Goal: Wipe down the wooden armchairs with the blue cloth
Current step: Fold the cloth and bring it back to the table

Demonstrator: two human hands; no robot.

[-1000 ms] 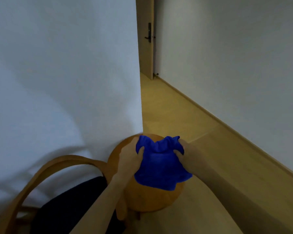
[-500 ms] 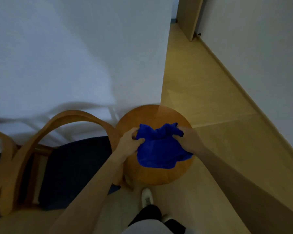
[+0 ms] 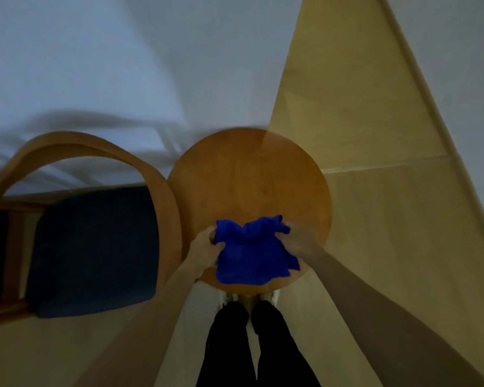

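Note:
The blue cloth (image 3: pixel 250 251) hangs bunched between both hands, low in the middle of the view, over the near edge of a round wooden stool top (image 3: pixel 249 182). My left hand (image 3: pixel 204 251) grips its left upper corner and my right hand (image 3: pixel 295 241) grips its right upper corner. A wooden armchair (image 3: pixel 157 185) with a curved bentwood arm and a dark blue seat cushion (image 3: pixel 92 252) stands at the left, its arm touching the stool's left side.
A white wall (image 3: pixel 123 65) rises behind the chair and stool. Light wooden floor (image 3: pixel 375 219) spreads to the right, bounded by a skirting board (image 3: pixel 419 79) and another wall. My black-trousered legs (image 3: pixel 252 344) and white shoes stand just below the stool.
The view has tilted steeply downward, so the stool, chair and my legs fill more of it. Both hands still hold the cloth above the stool, now nearer its front edge.

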